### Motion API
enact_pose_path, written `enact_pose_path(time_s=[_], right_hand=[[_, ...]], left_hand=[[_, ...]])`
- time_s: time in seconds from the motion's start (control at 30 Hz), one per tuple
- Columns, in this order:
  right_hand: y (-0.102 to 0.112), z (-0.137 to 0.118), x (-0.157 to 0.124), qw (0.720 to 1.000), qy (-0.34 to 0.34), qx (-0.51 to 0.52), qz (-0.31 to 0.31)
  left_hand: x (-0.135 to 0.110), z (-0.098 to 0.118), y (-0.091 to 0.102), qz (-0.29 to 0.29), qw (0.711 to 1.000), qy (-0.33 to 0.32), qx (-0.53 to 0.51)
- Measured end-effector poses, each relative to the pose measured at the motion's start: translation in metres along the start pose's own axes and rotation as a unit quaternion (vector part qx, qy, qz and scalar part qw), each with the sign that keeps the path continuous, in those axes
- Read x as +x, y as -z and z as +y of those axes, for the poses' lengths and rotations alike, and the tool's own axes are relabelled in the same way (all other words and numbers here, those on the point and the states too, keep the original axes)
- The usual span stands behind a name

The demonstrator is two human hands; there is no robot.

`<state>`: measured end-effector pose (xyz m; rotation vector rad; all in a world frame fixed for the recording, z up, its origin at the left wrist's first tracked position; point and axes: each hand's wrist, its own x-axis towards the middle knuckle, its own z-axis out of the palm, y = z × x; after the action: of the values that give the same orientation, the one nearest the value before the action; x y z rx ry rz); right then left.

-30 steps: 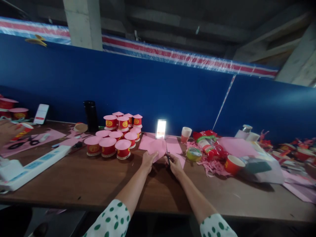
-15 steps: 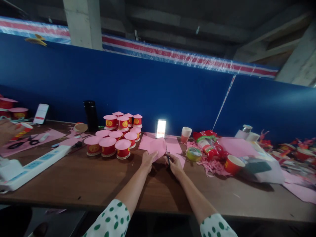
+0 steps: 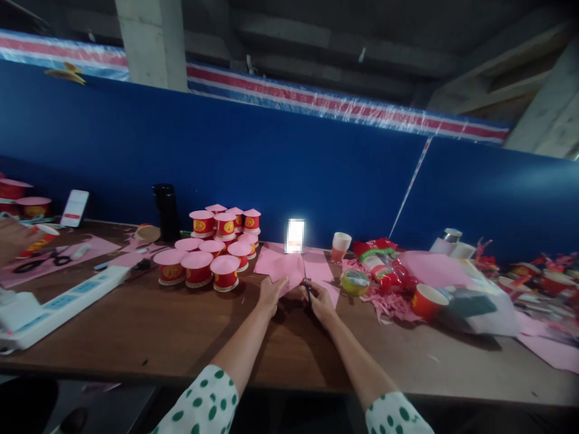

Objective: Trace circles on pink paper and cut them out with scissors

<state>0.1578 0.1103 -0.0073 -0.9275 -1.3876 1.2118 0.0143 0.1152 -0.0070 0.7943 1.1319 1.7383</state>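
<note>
In the middle of the table, my left hand [image 3: 271, 292] pinches the lower left edge of a piece of pink paper [image 3: 289, 269]. My right hand [image 3: 320, 299] is closed round a pair of dark-handled scissors [image 3: 308, 291], whose blades point away from me along the right edge of that paper. More pink sheets [image 3: 319, 263] lie flat behind and under it. To the left stand several red paper cups with pink paper discs on top [image 3: 198, 269], some stacked in two layers. The scissors' handles are partly hidden by my fingers.
A bright phone [image 3: 295, 235] stands at the back. Rightward are a white-and-red cup [image 3: 341, 246], a tape roll [image 3: 355, 281], pink shreds [image 3: 393, 304] and a tipped cup [image 3: 429, 301]. Leftward lie a power strip [image 3: 72, 304], a black bottle [image 3: 166, 212] and another person's hand [image 3: 15, 238].
My hands, the paper and the scissors stay almost in place. At the far left, the other person's hand and the cup by it have shifted slightly.
</note>
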Motion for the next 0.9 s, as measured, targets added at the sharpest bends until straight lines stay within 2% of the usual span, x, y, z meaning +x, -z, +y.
enact_pose_path(time_s=[0.2,0.9], right_hand=[[-0.0013,-0.0035,-0.0011,1.0,0.009,0.0,-0.003],[0.0005,0.0005,0.0005,1.0,0.01,-0.018,0.0]], left_hand=[[-0.0003,0.0001,0.0004,-0.019,1.0,-0.005,0.006],[0.0028,-0.0032,0.001,-0.028,0.999,0.003,-0.024]])
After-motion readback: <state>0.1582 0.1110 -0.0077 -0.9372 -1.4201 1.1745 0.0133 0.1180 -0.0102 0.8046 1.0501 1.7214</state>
